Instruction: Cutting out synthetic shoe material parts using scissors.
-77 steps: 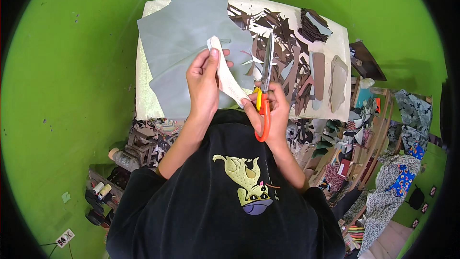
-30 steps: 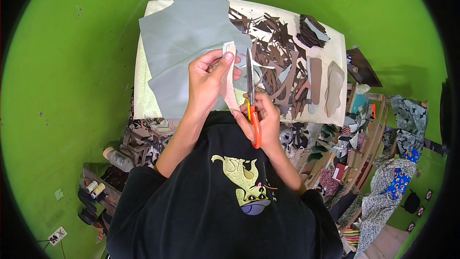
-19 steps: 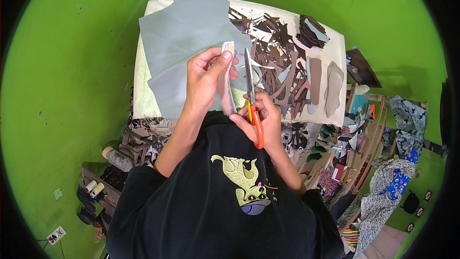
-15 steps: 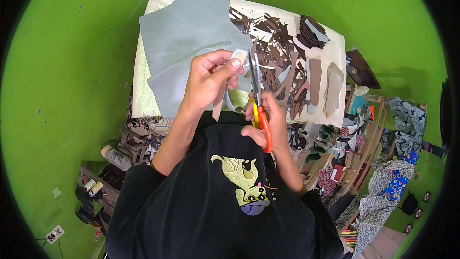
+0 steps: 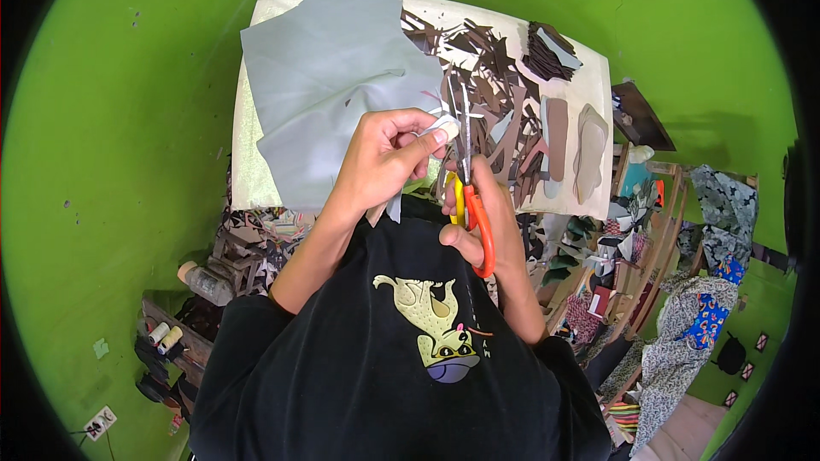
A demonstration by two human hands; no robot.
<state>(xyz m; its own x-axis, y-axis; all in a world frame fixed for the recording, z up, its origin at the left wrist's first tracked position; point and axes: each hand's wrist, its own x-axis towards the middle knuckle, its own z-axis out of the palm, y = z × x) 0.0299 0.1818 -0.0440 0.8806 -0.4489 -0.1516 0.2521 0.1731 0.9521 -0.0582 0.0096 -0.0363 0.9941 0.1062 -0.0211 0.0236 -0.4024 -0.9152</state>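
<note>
My left hand point(image 5: 395, 154) pinches a narrow layered strip point(image 5: 447, 129), pale grey and beige, between thumb and fingers. Its end by the thumb looks rounded, and its tails hang below the palm. In my right hand point(image 5: 491, 222) are scissors point(image 5: 481, 235) with orange and yellow handles. Their blades point away from me, slightly parted, just right of the strip's end. Beyond my left hand a large grey sheet point(image 5: 320, 68) of leather-like material lies on the table. Brown offcuts point(image 5: 487, 64) are scattered beyond the blades.
The pale table point(image 5: 248, 154) also bears long brown cut pieces point(image 5: 556, 141) and a beige stack point(image 5: 591, 154) at right. A wooden rack point(image 5: 658, 265) with fabric scraps stands to the right. Thread spools point(image 5: 169, 339) and a bottle point(image 5: 205, 282) sit at the left.
My left hand has shifted slightly down and right with the strip, whose squarish end now looks rounded. The scissor blades have tilted a little and remain beside it.
</note>
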